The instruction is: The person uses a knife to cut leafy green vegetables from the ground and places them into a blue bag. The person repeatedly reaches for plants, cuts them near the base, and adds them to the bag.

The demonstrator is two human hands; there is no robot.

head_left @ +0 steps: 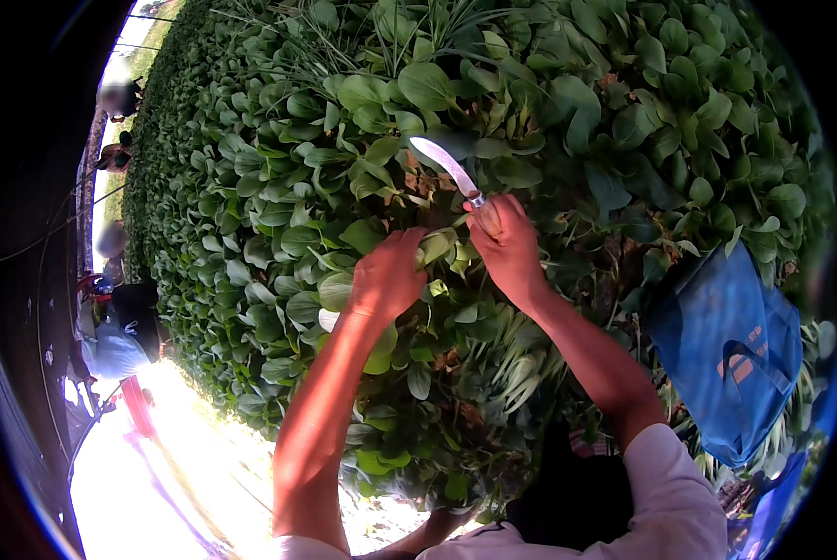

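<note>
My right hand (509, 250) is closed around the wooden handle of a knife (448, 166). Its curved, shiny blade points up and to the left, over the leaves. A little to the left, my left hand (389, 276) is closed on a leafy green (437, 245) with broad leaves. The plant's pale stem end reaches toward my right hand, whose thumb side is close to it; whether they touch I cannot tell. The fingertips of my left hand are partly hidden behind the leaves.
Dense rows of leafy green plants (251, 159) surround both hands. Long grass blades (456, 37) rise at the far side. A blue bag (731, 355) lies at the right, and a heap of pale-stemmed greens (521, 373) below my right forearm. Blurred people (115, 98) appear at the far left.
</note>
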